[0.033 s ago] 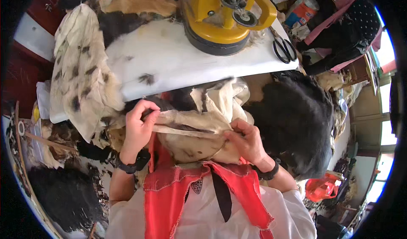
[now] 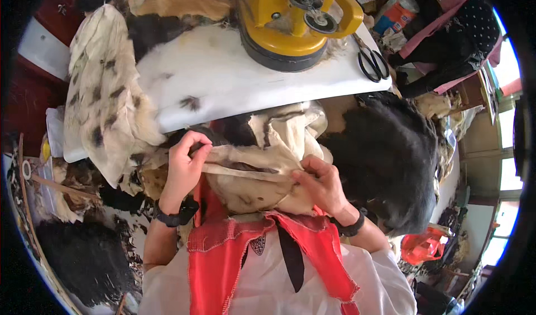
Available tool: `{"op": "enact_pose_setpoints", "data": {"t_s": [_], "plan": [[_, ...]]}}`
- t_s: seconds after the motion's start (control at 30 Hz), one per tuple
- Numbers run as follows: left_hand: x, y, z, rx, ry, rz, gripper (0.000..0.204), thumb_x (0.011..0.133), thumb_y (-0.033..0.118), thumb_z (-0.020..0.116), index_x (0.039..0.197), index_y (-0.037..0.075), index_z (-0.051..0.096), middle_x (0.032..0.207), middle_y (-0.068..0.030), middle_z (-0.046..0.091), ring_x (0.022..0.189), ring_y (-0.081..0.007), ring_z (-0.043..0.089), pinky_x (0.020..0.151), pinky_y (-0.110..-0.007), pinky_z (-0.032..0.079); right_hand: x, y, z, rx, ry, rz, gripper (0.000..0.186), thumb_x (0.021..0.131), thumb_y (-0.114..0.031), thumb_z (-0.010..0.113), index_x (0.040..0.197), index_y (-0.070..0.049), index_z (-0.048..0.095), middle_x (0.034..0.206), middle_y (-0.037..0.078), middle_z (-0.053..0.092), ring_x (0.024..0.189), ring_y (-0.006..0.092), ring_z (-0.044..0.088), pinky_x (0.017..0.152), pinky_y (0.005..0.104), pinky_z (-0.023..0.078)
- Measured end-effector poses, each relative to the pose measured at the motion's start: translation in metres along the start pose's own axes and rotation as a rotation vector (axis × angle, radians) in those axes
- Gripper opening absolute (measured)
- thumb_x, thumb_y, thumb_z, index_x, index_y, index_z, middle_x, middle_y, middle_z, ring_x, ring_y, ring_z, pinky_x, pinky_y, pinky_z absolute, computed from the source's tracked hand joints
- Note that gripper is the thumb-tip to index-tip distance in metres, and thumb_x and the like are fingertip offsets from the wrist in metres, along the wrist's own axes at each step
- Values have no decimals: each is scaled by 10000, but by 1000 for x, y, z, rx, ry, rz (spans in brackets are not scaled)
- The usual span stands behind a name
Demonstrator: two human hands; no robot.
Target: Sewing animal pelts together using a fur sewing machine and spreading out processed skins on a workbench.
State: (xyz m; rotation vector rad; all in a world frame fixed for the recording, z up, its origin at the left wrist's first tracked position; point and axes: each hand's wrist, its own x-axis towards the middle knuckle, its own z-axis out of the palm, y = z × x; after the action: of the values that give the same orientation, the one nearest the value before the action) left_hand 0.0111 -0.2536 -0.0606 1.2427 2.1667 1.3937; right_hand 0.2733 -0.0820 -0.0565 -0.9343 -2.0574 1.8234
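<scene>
I saw the left hand [image 2: 187,157] and right hand [image 2: 324,184], seemingly pinched closed (fingertips partly hidden), holding a cream, dark-streaked hide [image 2: 251,175].

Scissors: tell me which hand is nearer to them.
Right. The right hand is below the scissors and somewhat left in the view; the left hand is also below, much farther left.
</scene>
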Motion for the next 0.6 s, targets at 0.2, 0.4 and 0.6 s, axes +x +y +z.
{"op": "enact_pose_setpoints", "data": {"t_s": [0.2, 0.4, 0.6], "plan": [[1, 38, 17, 256, 82, 417, 267, 770, -10, 738, 1009, 55, 640, 997, -115, 614, 906, -330, 586, 807, -427, 474, 2, 6, 9, 94, 47, -1, 209, 941, -183, 714, 977, 8, 638, 741, 15, 574, 719, 69, 494, 628, 273, 439], [-17, 52, 74, 30, -79, 440, 317, 750, 26, 790, 1022, 53, 629, 969, -103, 626, 874, -309, 599, 808, -413, 470, 4, -13, 8, -140, 91, -37, 179, 928, -171, 717, 968, -12, 647, 842, 67, 662, 765, 110, 584, 690, 271, 478], [-21, 38, 74, 134, -112, 416, 262, 755, 68, 782, 971, 72, 633, 922, -70, 641, 845, -267, 602, 826, -417, 423, 6, -11, 10, -113, 50, -195, 239, 878, -140, 736, 1090, -48, 675, 987, 144, 714, 862, 190, 704, 732, 321, 533]]}}
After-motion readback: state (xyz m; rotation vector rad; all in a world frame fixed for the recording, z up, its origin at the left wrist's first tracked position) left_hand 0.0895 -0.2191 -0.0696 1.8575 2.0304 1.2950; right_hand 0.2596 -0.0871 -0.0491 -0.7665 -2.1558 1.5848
